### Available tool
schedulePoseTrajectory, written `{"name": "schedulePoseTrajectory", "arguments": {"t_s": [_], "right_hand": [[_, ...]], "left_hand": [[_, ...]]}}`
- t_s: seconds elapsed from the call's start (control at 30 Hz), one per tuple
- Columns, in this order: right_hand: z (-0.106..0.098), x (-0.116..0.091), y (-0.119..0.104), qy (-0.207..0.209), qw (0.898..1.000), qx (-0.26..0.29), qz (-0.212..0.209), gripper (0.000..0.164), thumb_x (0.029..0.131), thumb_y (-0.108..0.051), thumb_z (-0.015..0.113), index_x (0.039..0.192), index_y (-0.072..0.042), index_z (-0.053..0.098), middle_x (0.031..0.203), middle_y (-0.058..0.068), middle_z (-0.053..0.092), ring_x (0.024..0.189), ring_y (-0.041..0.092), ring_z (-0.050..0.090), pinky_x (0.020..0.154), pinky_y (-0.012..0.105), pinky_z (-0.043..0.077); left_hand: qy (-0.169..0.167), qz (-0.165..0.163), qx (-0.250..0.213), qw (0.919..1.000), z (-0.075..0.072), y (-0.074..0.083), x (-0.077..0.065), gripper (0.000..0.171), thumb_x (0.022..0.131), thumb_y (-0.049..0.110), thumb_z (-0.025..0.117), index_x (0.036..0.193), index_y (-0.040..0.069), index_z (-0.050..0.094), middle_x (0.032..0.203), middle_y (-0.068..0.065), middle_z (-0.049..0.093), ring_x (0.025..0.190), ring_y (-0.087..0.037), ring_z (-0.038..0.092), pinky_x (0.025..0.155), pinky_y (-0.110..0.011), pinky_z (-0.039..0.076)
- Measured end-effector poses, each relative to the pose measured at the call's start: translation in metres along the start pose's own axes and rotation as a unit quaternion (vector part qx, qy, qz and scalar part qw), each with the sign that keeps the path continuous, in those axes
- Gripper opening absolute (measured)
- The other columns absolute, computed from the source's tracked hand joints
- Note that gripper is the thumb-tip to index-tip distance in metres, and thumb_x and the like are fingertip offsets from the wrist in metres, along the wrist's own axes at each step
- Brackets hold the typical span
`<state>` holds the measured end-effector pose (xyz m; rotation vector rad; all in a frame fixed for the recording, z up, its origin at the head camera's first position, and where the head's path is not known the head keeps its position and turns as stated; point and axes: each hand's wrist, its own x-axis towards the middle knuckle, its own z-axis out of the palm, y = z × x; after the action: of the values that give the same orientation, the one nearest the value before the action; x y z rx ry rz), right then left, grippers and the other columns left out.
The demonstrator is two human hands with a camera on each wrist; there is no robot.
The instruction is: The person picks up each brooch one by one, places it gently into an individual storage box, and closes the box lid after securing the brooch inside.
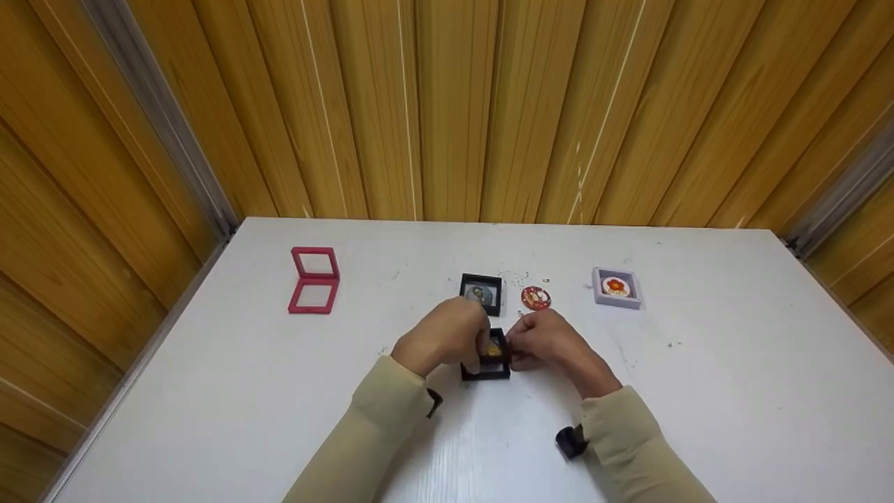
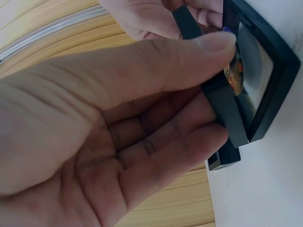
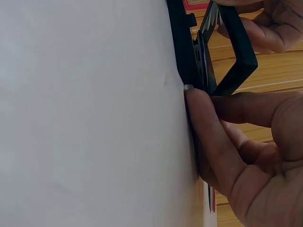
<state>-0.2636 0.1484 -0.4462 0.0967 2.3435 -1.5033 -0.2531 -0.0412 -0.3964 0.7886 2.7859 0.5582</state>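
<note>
A black hinged display frame (image 1: 487, 375) lies partly unfolded on the table between both hands. One half rests flat, and the other half (image 3: 244, 52) stands tilted over it. My left hand (image 1: 447, 334) grips the tilted half, thumb over its rim and fingers behind. In the left wrist view a gold-coloured round coin (image 2: 234, 78) shows between the halves of the frame (image 2: 284, 71), beside clear film. At the opposite side my right hand (image 1: 552, 342) pinches the frame's edge, its thumb (image 3: 203, 104) low at the corner. Fingers hide part of the coin in the head view.
Just behind stands another black frame (image 1: 496, 307) with a coin in it. A red patterned disc (image 1: 536, 298) lies to its right. Farther right is a pale lilac frame (image 1: 617, 302) holding a flower disc; an unfolded red frame (image 1: 312, 309) lies at left.
</note>
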Motion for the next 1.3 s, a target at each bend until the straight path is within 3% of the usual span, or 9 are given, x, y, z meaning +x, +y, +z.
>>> {"name": "schedulePoseTrajectory", "arguments": {"t_s": [0.63, 0.8, 0.9, 1.03, 1.1, 1.2, 1.3], "right_hand": [[0.000, 0.001, -0.002, 0.006, 1.000, -0.023, 0.002, 0.008, 0.092, 0.007, 0.067, 0.093, 0.005, 0.074, 0.085, 0.012, 0.073, 0.067, 0.016, 0.071, 0.064, 0.029, 0.062], [0.000, 0.000, -0.001, 0.003, 1.000, -0.017, 0.005, 0.009, 0.092, 0.006, 0.066, 0.095, 0.006, 0.074, 0.086, 0.012, 0.073, 0.068, 0.017, 0.072, 0.065, 0.030, 0.062], [0.000, 0.001, 0.000, 0.000, 1.000, -0.006, 0.009, 0.010, 0.093, 0.007, 0.066, 0.097, 0.007, 0.074, 0.087, 0.013, 0.074, 0.069, 0.019, 0.072, 0.066, 0.032, 0.063], [0.000, 0.001, 0.000, -0.002, 1.000, -0.012, 0.007, 0.009, 0.094, 0.006, 0.066, 0.097, 0.007, 0.074, 0.087, 0.014, 0.074, 0.069, 0.019, 0.072, 0.066, 0.032, 0.063], [0.000, 0.001, 0.000, 0.000, 1.000, -0.020, 0.004, 0.008, 0.094, 0.006, 0.066, 0.096, 0.006, 0.074, 0.088, 0.015, 0.073, 0.069, 0.018, 0.072, 0.065, 0.031, 0.063], [0.000, 0.001, 0.000, 0.001, 1.000, -0.013, 0.007, 0.008, 0.094, 0.007, 0.065, 0.096, 0.007, 0.073, 0.090, 0.017, 0.074, 0.068, 0.019, 0.072, 0.065, 0.032, 0.063], [0.000, 0.001, 0.000, -0.001, 1.000, 0.001, 0.015, 0.008, 0.094, 0.008, 0.064, 0.097, 0.008, 0.072, 0.093, 0.019, 0.073, 0.069, 0.020, 0.072, 0.066, 0.033, 0.063]], "left_hand": [[-0.002, -0.015, 0.018, 0.9997, 0.006, 0.005, 0.000, 0.024, 0.069, -0.003, 0.098, 0.071, 0.009, 0.077, 0.069, 0.006, 0.066, 0.065, -0.012, 0.056, 0.065, -0.025, 0.052], [0.003, -0.004, -0.041, 0.9992, 0.002, -0.002, -0.001, 0.018, 0.075, 0.003, 0.097, 0.077, 0.008, 0.080, 0.071, 0.006, 0.068, 0.066, -0.010, 0.055, 0.064, -0.025, 0.050], [0.036, -0.011, -0.098, 0.9945, -0.002, -0.012, -0.001, 0.014, 0.080, 0.008, 0.094, 0.085, 0.006, 0.081, 0.076, 0.004, 0.071, 0.070, -0.010, 0.059, 0.067, -0.027, 0.052], [0.110, -0.063, -0.152, 0.9802, -0.002, -0.028, -0.004, 0.014, 0.087, 0.012, 0.089, 0.091, 0.003, 0.080, 0.082, -0.001, 0.073, 0.075, -0.014, 0.063, 0.071, -0.031, 0.056], [0.126, -0.101, -0.184, 0.9694, 0.000, -0.035, -0.005, 0.015, 0.089, 0.013, 0.087, 0.094, 0.001, 0.079, 0.083, -0.004, 0.073, 0.075, -0.014, 0.065, 0.072, -0.032, 0.057], [0.116, -0.155, -0.258, 0.9466, 0.006, -0.042, -0.008, 0.019, 0.093, 0.012, 0.083, 0.101, -0.004, 0.078, 0.085, -0.008, 0.075, 0.074, -0.018, 0.071, 0.071, -0.032, 0.059], [0.093, -0.186, -0.330, 0.9206, 0.013, -0.046, -0.011, 0.026, 0.095, 0.010, 0.080, 0.112, -0.008, 0.074, 0.089, -0.012, 0.076, 0.077, -0.022, 0.076, 0.072, -0.032, 0.062]]}}
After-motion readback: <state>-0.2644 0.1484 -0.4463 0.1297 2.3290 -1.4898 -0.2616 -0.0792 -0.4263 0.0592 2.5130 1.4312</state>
